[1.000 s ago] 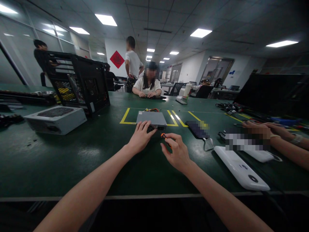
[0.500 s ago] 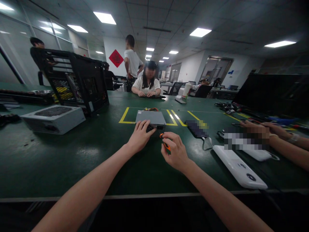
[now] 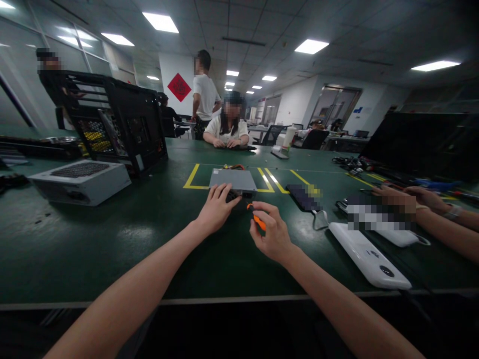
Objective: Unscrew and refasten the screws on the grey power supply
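Grey flat-bodied power supply unit (image 3: 234, 178): lies flat on the green tabletop (image 3: 112, 269), mostly within a yellow tape outline (image 3: 191, 177), near edge over the tape's near line. Coloured wires (image 3: 235, 167) bunched at its far edge.

Handling, my estimate from this remote seat: dense for its size, stiff casing, smooth enough to skid if pushed; the wires are the delicate part. I would take hold by the two short ends, clear of them.

My left hand (image 3: 216, 208) rests palm-down at the unit's near-left edge, fingers a little spread, thumb apart and pointing right along the near face. How hard it presses, I cannot tell. Forearm slants in from lower left.

My right hand (image 3: 272, 232), nearer me and right of the unit, pinches an orange-handled screwdriver (image 3: 259, 223) between thumb and fingers, wrist turned inward. Its tip is aimed at the unit's near face; contact too small to confirm.

Further out: smartphone (image 3: 301, 197) right of the unit; black computer case (image 3: 140, 127) beyond its left side.
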{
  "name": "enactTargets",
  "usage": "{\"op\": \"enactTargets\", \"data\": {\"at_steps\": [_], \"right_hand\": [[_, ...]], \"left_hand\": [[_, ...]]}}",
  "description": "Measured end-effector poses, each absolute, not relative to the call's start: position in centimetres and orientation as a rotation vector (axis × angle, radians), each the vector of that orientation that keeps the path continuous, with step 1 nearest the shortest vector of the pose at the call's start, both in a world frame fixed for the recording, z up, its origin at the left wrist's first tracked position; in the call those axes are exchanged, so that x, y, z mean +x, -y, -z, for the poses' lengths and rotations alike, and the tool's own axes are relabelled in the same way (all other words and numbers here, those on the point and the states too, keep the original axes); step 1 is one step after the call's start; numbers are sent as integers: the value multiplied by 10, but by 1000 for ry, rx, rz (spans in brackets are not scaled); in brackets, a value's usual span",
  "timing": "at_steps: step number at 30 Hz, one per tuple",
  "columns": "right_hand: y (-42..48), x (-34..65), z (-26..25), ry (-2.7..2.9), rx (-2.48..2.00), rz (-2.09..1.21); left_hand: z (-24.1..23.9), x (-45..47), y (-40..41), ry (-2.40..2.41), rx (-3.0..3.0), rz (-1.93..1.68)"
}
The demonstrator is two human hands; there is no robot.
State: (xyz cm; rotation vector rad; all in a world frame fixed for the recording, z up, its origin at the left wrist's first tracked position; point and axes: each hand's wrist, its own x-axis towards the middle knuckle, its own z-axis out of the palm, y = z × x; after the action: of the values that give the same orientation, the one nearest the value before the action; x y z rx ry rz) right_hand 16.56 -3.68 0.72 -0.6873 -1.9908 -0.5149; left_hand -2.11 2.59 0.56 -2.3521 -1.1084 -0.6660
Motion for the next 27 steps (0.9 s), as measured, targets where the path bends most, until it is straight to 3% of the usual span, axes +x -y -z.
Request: {"op": "enactTargets", "data": {"at_steps": [27], "right_hand": [[33,165,-1,2037,-777,543]], "left_hand": [[-8,-22,-23,1115,-2386,671]]}}
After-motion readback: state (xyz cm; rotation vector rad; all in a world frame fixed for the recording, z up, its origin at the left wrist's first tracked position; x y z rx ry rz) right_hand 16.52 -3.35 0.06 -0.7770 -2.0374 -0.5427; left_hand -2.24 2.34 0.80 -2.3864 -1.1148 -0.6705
